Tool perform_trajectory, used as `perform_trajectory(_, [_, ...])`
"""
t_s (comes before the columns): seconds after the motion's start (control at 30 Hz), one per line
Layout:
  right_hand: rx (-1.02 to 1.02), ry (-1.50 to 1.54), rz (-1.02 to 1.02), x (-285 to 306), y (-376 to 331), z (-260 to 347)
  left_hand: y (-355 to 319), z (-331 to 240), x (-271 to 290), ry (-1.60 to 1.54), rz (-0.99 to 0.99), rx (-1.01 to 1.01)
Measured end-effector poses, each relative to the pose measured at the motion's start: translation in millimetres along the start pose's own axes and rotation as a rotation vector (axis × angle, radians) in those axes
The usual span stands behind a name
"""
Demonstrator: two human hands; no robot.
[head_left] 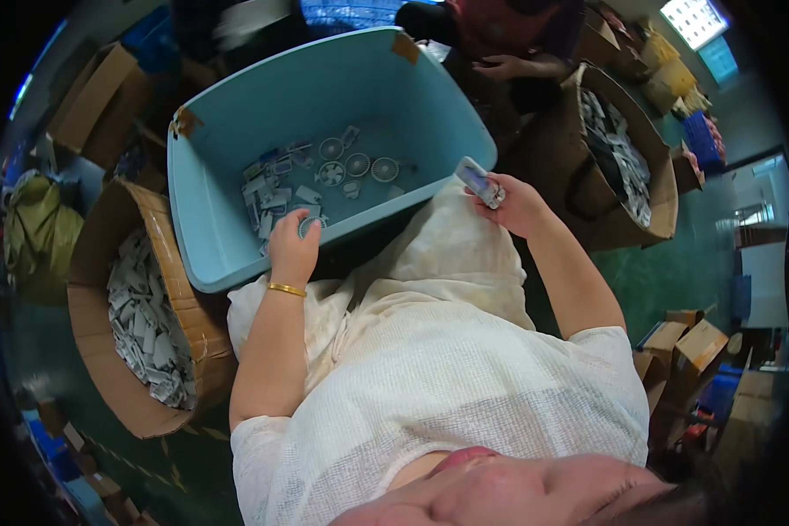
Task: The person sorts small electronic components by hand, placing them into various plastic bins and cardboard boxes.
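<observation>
Hands full at the blue tub (386, 213);
my right hand (515, 207) clamps a pale device (475, 178), its end jutting beyond my grip; my left hand (293, 248) pinches a round grille (309, 227) between thumb and fingers.

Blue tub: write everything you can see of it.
The light-blue tub, apparently plastic, is large and open-topped, with rounded corners and a thick rim bearing brown tape patches. It sits before the person's legs and contains whitish pieces and round, fan-like parts. The left hand reaches over its near side; contact there is unclear.
</observation>
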State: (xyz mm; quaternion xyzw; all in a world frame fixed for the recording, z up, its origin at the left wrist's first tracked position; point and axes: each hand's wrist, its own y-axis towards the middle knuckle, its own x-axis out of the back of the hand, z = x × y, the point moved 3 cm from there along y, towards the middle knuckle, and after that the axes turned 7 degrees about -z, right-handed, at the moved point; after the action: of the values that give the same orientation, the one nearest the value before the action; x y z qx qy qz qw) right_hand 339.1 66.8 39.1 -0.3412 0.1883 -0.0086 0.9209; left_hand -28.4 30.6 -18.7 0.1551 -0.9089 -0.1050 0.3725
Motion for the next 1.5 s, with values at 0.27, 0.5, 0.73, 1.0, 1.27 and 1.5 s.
perform_trajectory(0.27, [1.693, -1.037, -0.673, 9.4, -224.3, 104.5, -17.9, -21.3, -19.0, 0.631, 0.293, -0.089])
perform_trajectory(0.5, [2.434, -0.899, -1.043, 48.9, -267.7, 43.4, -19.9, -20.5, -20.6, 0.765, 0.227, -0.047])
perform_trajectory(0.73, [-0.486, -1.075, -0.646, 184.4, -55.5, -198.1, -22.9, -22.4, -25.8, 0.799, 0.213, -0.112])
perform_trajectory(1.0, [-0.050, -1.481, -0.245, 252.6, 57.5, -236.8, -23.1, -24.3, -26.1, 0.848, 0.205, -0.122])
perform_trajectory(1.27, [-0.231, -1.537, -0.421, 259.9, 134.4, -181.3, -28.7, -22.2, -28.9, 0.925, 0.199, -0.195])
perform_trajectory(1.5, [-0.140, -1.422, -0.431, 239.5, 205.8, -153.8, -35.2, -22.3, -23.5, 0.935, 0.237, -0.305])
